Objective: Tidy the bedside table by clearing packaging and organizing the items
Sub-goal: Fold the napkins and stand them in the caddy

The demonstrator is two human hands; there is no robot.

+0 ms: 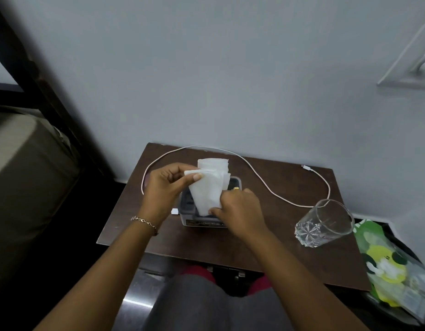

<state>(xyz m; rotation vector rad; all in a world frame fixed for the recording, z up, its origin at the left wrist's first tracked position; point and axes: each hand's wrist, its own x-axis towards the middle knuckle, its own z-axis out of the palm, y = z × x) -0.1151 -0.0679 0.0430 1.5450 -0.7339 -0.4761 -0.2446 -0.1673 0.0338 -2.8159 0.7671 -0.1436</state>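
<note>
A stack of white tissues stands upright over a small grey box in the middle of the dark wooden bedside table. My left hand pinches the top left edge of the tissues between thumb and fingers. Gripping their lower right edge, just above the box, is my right hand. A white charging cable loops across the back of the table. A clear cut-glass tumbler stands empty at the right.
A green and yellow plastic packet lies in a dark bin right of the table. A bed with a brown mattress and a dark frame is at the left. The wall runs directly behind the table.
</note>
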